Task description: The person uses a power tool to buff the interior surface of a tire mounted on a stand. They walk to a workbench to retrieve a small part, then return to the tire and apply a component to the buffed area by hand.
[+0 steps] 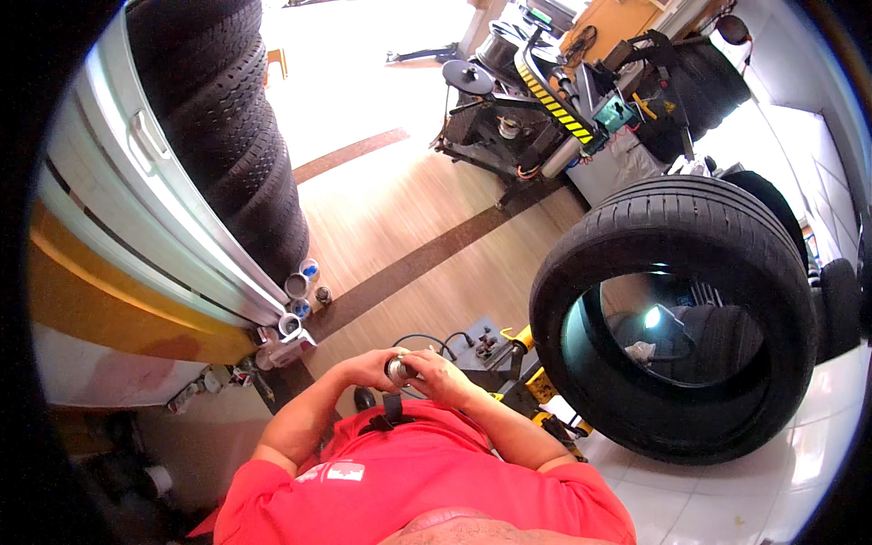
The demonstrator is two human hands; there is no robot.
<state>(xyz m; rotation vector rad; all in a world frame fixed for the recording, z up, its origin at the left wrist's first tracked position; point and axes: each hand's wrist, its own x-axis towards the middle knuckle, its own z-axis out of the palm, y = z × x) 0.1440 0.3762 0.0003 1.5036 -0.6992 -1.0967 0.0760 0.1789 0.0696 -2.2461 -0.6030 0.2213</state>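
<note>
In front of my waist my two hands meet around a small round object (pixel 397 370), dark with a silvery rim. Its kind is hard to make out, as fingers cover much of it. My left hand (pixel 366 369) is wrapped about its left side. From the right, my right hand (pixel 438 376) closes on it with bent fingers. Just beyond the hands a dark hose (pixel 420 337) curves toward a grey tray (pixel 484 338) with small dark pieces on it. To the right of my right arm stands a large black tire (pixel 677 213), upright on a yellow and black stand (pixel 543 389).
A tall stack of tires (pixel 232 136) rises at the left beside a white sliding door (pixel 150 173). Several cans (pixel 297 285) stand at its foot. A tire machine (pixel 554 95) with a yellow-striped arm stands far right. A lit lamp (pixel 653 317) shows through the tire's opening.
</note>
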